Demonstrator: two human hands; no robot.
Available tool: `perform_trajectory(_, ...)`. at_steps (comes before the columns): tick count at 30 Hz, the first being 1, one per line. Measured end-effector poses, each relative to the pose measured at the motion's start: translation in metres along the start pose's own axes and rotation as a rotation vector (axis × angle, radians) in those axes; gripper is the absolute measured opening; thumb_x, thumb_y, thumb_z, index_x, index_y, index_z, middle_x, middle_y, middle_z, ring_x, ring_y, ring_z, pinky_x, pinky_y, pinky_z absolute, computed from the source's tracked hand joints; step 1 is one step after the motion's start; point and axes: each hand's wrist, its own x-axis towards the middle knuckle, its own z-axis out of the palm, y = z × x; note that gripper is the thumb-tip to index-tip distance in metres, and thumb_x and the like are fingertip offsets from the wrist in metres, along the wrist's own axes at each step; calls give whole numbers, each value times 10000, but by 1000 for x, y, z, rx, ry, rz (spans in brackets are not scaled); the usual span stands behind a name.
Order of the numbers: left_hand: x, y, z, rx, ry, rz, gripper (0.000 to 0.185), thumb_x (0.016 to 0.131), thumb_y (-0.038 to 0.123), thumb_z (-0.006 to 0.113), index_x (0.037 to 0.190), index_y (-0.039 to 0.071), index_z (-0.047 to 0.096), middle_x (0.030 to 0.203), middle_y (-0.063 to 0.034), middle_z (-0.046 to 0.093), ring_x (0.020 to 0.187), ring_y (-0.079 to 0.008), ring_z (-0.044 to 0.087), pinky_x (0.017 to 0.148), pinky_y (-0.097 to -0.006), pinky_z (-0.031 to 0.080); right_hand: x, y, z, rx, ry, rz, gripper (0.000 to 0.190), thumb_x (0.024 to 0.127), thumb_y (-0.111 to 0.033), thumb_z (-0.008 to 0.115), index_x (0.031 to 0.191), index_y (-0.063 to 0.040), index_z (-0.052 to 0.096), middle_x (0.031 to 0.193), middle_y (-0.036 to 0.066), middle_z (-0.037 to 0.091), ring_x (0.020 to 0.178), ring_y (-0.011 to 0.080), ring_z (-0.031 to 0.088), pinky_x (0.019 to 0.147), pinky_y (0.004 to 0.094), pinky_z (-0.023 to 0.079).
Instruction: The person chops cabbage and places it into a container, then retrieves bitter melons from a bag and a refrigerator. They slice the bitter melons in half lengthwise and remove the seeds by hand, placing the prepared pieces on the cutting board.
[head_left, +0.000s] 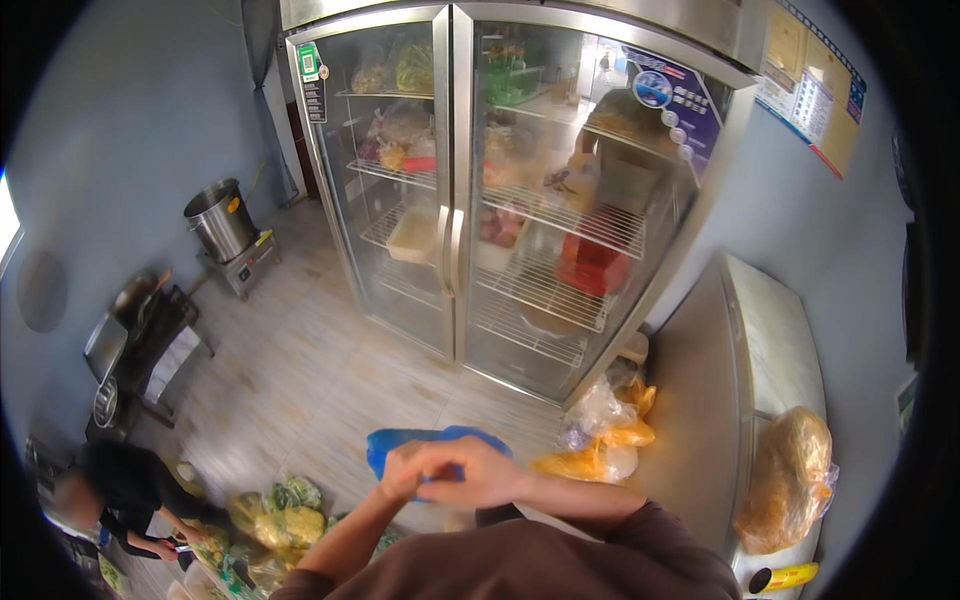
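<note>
My left hand (405, 469) and my right hand (480, 471) meet in front of my body, fingers curled and blurred by motion. Both seem to grip a blue plastic bag (400, 444), which spreads out behind and between them. My fingers hide much of the bag, and its contents cannot be made out. Beyond my hands stands a glass-door refrigerator (452, 330) with both doors closed. Bagged food and tubs sit on its wire shelves.
At lower left a person in black (124, 480) bends over bagged vegetables (289, 525). Orange and clear bags (600, 442) lie on the floor at right, beside a cabinet (780, 337) carrying a large filled bag (787, 480). A steel pot (225, 221) stands on a burner.
</note>
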Motion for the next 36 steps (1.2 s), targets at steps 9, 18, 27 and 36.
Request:
perform_trajectory(9,43,-125,-68,289,208,-835,184,802,133,601,697,-17,584,672,-255,591,657,-467,560,600,-519,412,173,199,-258,62,832,344,421,838,-148,633,1232,-47,525,1018,35,604,886,118,566,735,272,468)
perform_trajectory(18,108,-180,-176,311,215,-1054,166,793,124,625,777,-41,619,660,-216,605,603,-269,609,566,-443,436,315,372,-355,-83,1098,437,350,765,-215,691,1064,-57,599,958,62,648,896,178,583,761,320,457)
perform_trajectory(27,203,-283,-219,97,-176,-703,143,803,95,626,783,-46,630,667,-183,627,625,-229,612,584,-424,456,273,341,-257,-199,1004,590,261,846,-296,604,989,-78,582,834,116,638,799,204,608,702,358,479)
perform_trajectory(36,374,-236,-130,-1128,-186,-853,394,879,131,615,1234,6,500,1102,-136,607,952,-265,605,824,-416,511,116,244,-36,-452,1225,805,271,839,-308,637,827,-37,620,849,125,654,817,245,618,713,411,481)
